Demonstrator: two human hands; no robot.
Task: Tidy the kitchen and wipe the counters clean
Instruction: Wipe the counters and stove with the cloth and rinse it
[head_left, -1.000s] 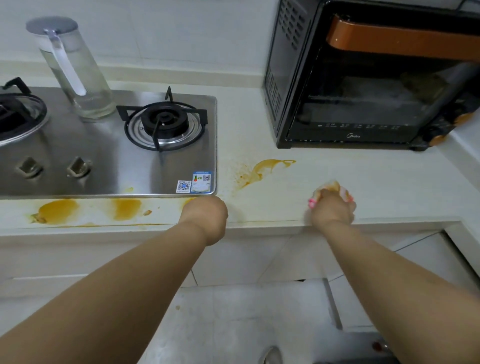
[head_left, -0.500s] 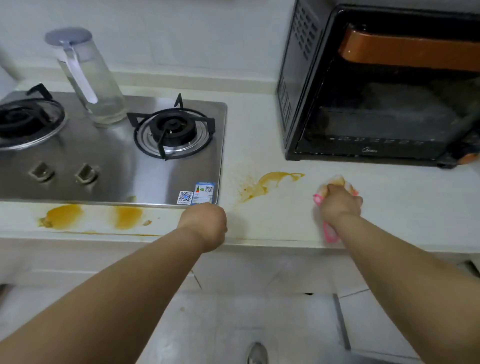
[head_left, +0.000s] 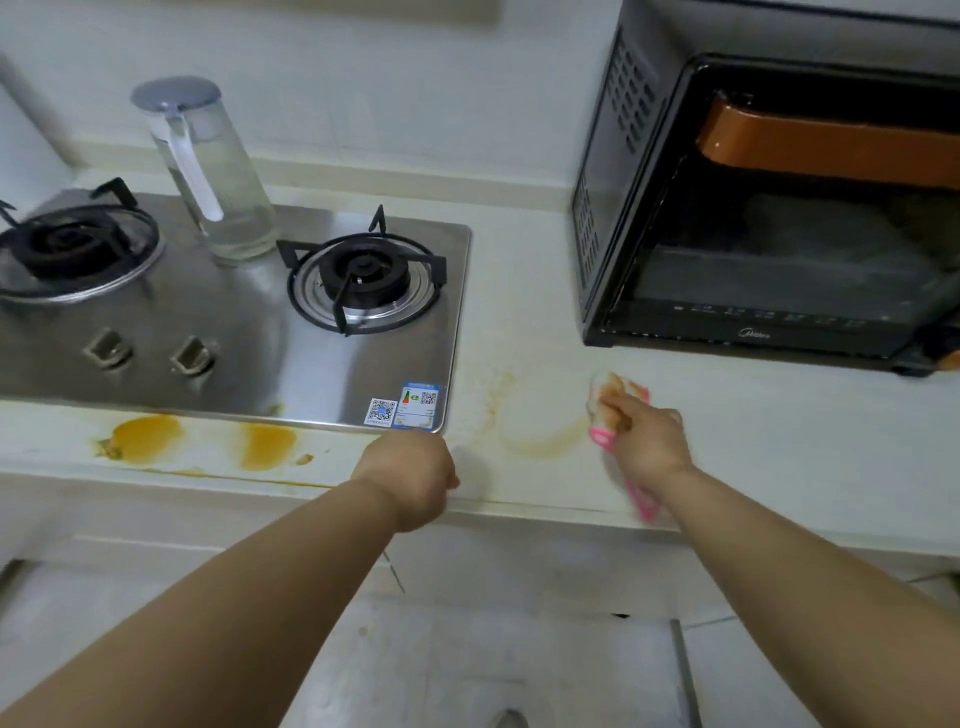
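My right hand (head_left: 647, 439) grips a pink-edged cleaning cloth (head_left: 615, 387), stained orange, pressed on the pale counter (head_left: 779, 431) in front of the oven. Just left of the cloth lies a faint smeared orange ring (head_left: 540, 436). Two thick orange spills (head_left: 148, 436) (head_left: 267, 444) sit on the counter strip in front of the steel hob. My left hand (head_left: 410, 470) rests as a closed fist on the counter edge at the hob's front right corner, holding nothing that I can see.
A steel gas hob (head_left: 234, 332) with two burners fills the left. A clear water jug (head_left: 208, 171) with a grey lid stands on it. A black countertop oven (head_left: 769, 208) with an orange handle stands at the back right. Below the counter are pale cabinet fronts and floor tiles.
The thick orange spill beside the hob has been wiped into a faint ring. My right hand has swept the cloth across it and back to the right. My left hand stayed put.
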